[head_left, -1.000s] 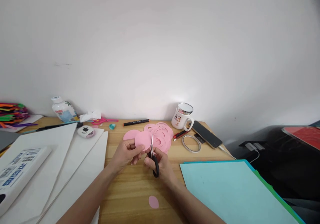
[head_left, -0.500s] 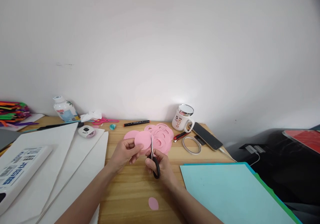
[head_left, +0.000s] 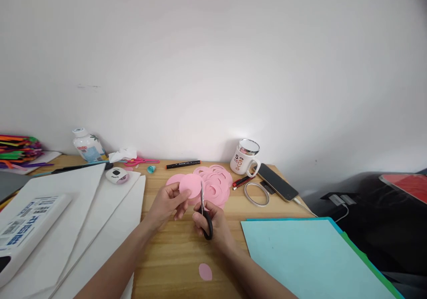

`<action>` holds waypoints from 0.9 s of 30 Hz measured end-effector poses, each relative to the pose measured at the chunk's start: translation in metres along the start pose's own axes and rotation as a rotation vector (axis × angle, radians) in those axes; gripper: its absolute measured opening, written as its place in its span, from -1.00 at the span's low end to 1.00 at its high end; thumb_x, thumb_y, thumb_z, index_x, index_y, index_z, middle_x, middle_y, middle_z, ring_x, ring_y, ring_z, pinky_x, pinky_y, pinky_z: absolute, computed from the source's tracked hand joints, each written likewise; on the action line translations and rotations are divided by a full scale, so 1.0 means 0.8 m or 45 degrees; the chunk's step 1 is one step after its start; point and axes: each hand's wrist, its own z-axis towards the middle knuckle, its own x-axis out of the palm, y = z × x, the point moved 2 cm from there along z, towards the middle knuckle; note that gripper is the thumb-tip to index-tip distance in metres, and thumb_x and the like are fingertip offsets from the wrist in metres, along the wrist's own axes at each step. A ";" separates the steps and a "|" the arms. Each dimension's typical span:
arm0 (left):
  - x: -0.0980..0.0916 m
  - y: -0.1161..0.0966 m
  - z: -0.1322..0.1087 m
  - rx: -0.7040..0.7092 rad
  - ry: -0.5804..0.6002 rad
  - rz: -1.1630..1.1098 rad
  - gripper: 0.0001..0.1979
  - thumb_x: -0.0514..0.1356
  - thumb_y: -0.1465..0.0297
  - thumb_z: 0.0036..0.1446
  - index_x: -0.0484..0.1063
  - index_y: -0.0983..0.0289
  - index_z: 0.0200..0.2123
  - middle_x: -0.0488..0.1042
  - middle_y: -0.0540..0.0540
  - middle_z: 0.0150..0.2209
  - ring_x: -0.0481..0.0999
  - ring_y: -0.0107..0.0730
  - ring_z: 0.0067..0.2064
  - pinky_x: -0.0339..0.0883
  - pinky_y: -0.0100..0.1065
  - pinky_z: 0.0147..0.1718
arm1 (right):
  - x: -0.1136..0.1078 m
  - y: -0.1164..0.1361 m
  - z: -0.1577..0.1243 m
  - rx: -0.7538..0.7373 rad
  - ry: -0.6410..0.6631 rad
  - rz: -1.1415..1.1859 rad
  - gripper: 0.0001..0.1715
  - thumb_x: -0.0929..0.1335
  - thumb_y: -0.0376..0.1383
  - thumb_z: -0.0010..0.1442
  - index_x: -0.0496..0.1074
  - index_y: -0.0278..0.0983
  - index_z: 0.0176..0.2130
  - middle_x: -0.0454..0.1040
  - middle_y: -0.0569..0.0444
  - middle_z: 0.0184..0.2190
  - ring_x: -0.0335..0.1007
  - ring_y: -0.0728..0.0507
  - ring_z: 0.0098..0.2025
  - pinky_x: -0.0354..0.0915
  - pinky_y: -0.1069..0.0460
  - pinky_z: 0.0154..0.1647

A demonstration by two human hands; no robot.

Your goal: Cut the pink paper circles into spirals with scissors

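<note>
My left hand (head_left: 170,203) pinches a round pink paper disc (head_left: 190,185) between thumb and fingers, above the wooden desk. Black-handled scissors (head_left: 207,223) are gripped in my right hand (head_left: 215,223), blades pointing up and away from me. Those blades lie against the disc's right edge; whether they have cut into it I cannot tell. Behind the hands is a heap of pink paper circles (head_left: 218,181), several with pieces cut out. One pink leaf-shaped piece (head_left: 205,272) rests on the desk between my forearms.
A white mug (head_left: 240,160), a phone (head_left: 276,181) on its cable and a ring (head_left: 256,194) stand at right, above light-blue sheets (head_left: 300,254). White boards (head_left: 96,214) cover the left side. A black marker (head_left: 183,164) lies near the wall.
The pink disc has turned or tilted slightly in my left hand, and the scissor blades look closer together. The whole view has shifted a little; both hands stay in place.
</note>
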 end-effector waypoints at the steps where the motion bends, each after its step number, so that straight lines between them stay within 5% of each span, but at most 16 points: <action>1: 0.001 0.001 0.000 -0.011 0.008 0.008 -0.72 0.23 0.23 -0.07 0.26 0.31 -0.54 0.35 -0.09 -0.70 0.20 -0.63 -0.78 -0.01 -0.55 -0.82 | 0.002 0.001 -0.001 0.002 0.011 -0.004 -0.61 0.43 -0.09 -0.12 0.24 -0.27 -0.44 0.20 0.31 -0.76 0.07 0.09 -0.76 -0.01 0.17 -0.75; 12: 0.003 0.000 -0.003 -0.023 0.050 0.189 -0.74 0.24 0.26 -0.09 0.31 0.33 -0.58 0.24 -0.12 -0.78 0.12 -0.65 -0.78 -0.08 -0.54 -0.79 | -0.003 0.009 0.001 -0.054 0.054 -0.005 -0.55 0.49 -0.14 -0.22 0.29 -0.27 -0.38 0.25 0.22 -0.61 0.01 0.05 -0.61 -0.06 0.14 -0.64; 27: -0.001 0.001 -0.001 -0.017 0.026 0.194 -0.73 0.22 0.23 -0.07 0.32 0.33 -0.55 0.22 -0.13 -0.77 0.10 -0.66 -0.78 -0.14 -0.55 -0.79 | -0.005 0.003 0.002 -0.077 0.033 -0.062 -0.58 0.43 -0.07 -0.12 0.30 -0.29 -0.35 0.20 0.28 -0.73 0.04 0.06 -0.68 0.00 0.14 -0.66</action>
